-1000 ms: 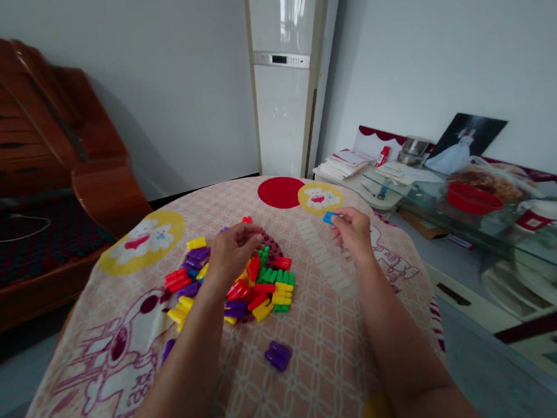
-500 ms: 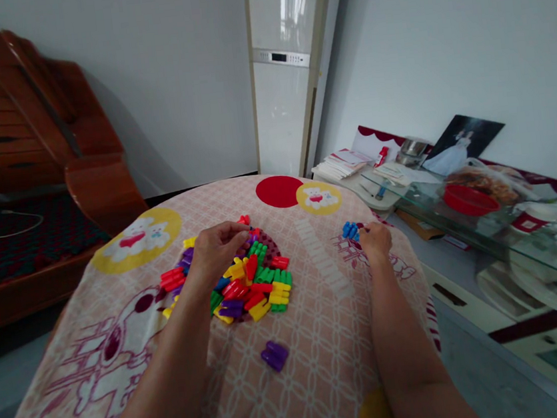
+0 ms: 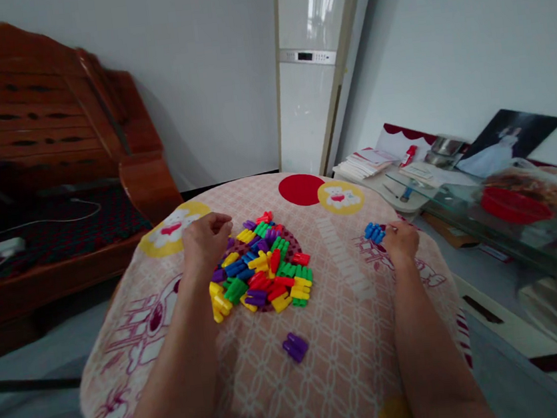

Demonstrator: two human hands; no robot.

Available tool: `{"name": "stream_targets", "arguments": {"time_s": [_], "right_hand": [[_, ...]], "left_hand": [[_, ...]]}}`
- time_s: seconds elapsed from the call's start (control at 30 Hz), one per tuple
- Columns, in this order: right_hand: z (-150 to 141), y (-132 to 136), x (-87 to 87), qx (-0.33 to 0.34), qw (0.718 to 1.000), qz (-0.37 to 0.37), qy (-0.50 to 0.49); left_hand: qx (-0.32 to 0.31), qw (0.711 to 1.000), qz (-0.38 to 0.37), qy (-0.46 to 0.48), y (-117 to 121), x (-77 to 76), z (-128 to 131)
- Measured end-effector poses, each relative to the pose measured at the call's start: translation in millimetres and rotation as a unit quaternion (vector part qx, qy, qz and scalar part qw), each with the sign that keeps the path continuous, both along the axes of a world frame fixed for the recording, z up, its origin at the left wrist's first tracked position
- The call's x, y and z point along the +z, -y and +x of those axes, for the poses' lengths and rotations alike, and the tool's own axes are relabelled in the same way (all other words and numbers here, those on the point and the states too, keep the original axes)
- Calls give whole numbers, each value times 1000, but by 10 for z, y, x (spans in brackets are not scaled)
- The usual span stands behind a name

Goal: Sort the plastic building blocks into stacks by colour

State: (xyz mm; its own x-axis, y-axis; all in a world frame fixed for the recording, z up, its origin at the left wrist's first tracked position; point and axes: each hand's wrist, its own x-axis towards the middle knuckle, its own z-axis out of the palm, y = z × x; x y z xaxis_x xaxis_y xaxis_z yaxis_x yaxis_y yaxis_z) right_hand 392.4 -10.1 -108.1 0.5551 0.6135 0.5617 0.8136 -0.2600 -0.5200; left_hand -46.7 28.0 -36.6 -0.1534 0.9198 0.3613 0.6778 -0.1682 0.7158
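Note:
At the left edge of a mixed heap of plastic toy building blocks [image 3: 259, 265] hovers my left hand [image 3: 206, 239]. Its fingers are bent, a gap shows between thumb and forefinger, and no block is visible in it. The heap has red, yellow, green, blue and purple pieces; my left forearm covers part of its left side. To the right, my right hand [image 3: 401, 242] is low over the tablecloth with its fingers curled together, right beside a small group of blue toy blocks [image 3: 374, 232]. Whether the fingertips grip anything is hidden. One purple toy block [image 3: 295, 346] lies apart, nearer me.
A patterned cloth [image 3: 348, 375] covers the round table. On the right stands a glass-topped cabinet [image 3: 465, 214] with papers, a red bowl [image 3: 514, 203] and a photo [image 3: 506, 136]. A wooden bench [image 3: 33, 129] is at the left, a tall white appliance [image 3: 309, 98] at the back.
My view has turned left, so everything sits further right in it. My left hand has drawn back leftward from the heap's far middle, uncovering more blocks. My right hand stays beside the blue blocks.

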Motion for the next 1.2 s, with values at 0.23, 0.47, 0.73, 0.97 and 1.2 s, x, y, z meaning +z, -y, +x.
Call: {"name": "stream_targets", "arguments": {"time_s": [0.23,0.47,0.73,0.97,1.2], "right_hand": [[-56,-76,43,69,995,42,-52],[-238,-57,139,108,991,47,-69],[-543,-61,254,148,984,46,-86],[-913,-17,396,251,959,26,-132],[-1337,81,517,393,905,-13,-165]], "left_hand": [[-31,982,-74,-170,-48,-116,-227],[-182,941,-140,-249,-75,-319,41],[-213,956,-126,-156,-47,-288,97],[-281,931,-179,151,-8,-236,146],[-303,909,-169,232,123,-59,314]]}}
